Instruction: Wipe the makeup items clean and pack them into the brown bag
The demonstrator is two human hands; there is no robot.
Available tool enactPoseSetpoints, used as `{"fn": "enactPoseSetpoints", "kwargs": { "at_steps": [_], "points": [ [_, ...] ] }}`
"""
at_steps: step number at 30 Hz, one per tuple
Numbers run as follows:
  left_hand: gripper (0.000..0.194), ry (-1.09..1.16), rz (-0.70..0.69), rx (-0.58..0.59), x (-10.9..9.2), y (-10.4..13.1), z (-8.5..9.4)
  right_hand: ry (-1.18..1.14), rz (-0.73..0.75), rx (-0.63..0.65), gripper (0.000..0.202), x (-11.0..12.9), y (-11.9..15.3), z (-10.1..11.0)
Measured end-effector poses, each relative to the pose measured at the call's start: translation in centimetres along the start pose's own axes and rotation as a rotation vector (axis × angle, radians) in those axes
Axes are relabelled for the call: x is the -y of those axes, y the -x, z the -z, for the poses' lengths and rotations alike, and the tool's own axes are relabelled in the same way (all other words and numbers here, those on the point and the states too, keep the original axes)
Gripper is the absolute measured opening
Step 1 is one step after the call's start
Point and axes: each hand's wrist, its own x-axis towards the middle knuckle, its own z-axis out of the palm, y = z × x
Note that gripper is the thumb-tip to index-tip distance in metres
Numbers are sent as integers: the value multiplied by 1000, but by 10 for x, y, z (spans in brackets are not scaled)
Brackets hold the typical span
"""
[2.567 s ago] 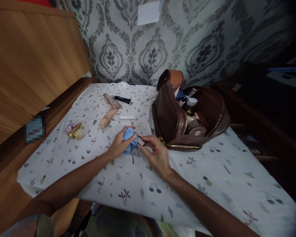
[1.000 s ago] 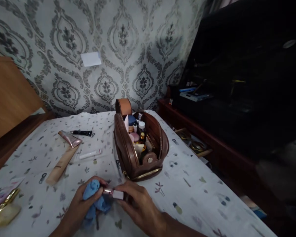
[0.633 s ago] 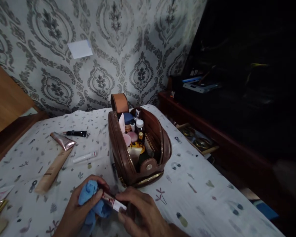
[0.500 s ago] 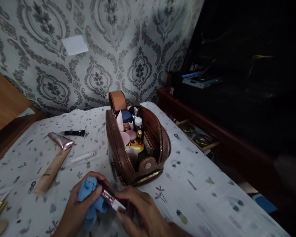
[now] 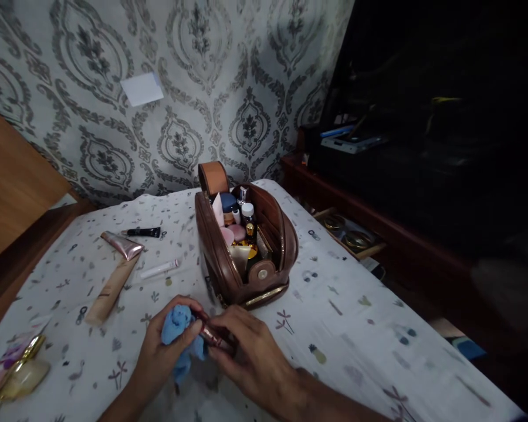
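My left hand (image 5: 169, 334) is closed around a crumpled blue cloth (image 5: 178, 324), which bunches up between thumb and fingers. A small shiny reddish cosmetic tube (image 5: 211, 336) sticks out of the cloth toward the right. The fingers and thumb of my right hand (image 5: 250, 346) pinch its other end, and they hide most of that end. Just beyond both hands stands a brown toiletry bag (image 5: 220, 269), unzipped at the top. Inside it are several cosmetics, among them a white-capped dark bottle (image 5: 247, 212) and a blue-lidded jar (image 5: 228, 203).
Left of the bag lie a black tube (image 5: 143, 232), a pink metallic tube (image 5: 125, 246), a beige tube (image 5: 111, 293) and a white pen-like tube (image 5: 159, 269) on the patterned sheet (image 5: 352, 363). A gold-topped bottle (image 5: 26, 375) lies nearer. A wooden drawer (image 5: 365, 251) juts out at right.
My right hand has closed farther over the tube's end, covering the pale tip that showed before. Both hands appear slightly farther right as the view shifts left.
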Motion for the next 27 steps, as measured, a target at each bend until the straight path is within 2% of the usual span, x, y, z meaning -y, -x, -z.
{"fn": "enactPoseSetpoints", "kwargs": {
  "at_steps": [4,11,13,15,18,20,24,27],
  "points": [
    [29,-11,-26,6,-11,4,2,7,69,-19,15,11,0,9],
    [26,-87,-136,76,-23,13,-4,12,6,35,21,28,14,25],
    [23,-158,-233,95,-30,11,-5,24,-9,9,24,29,20,30],
    [23,-262,-391,138,-39,4,-7,33,-56,-56,25,32,24,40],
    [37,-498,-633,223,-51,-11,-10,6,-130,-198,26,37,22,63],
    [45,-686,-721,234,-54,-21,-13,-4,-144,-277,25,39,16,80],
    [53,-961,-827,171,-47,-34,-17,189,-74,-335,23,35,-3,106],
    [49,-1040,-936,137,-38,-36,-17,425,58,-295,22,29,-21,120]
  ]
}}
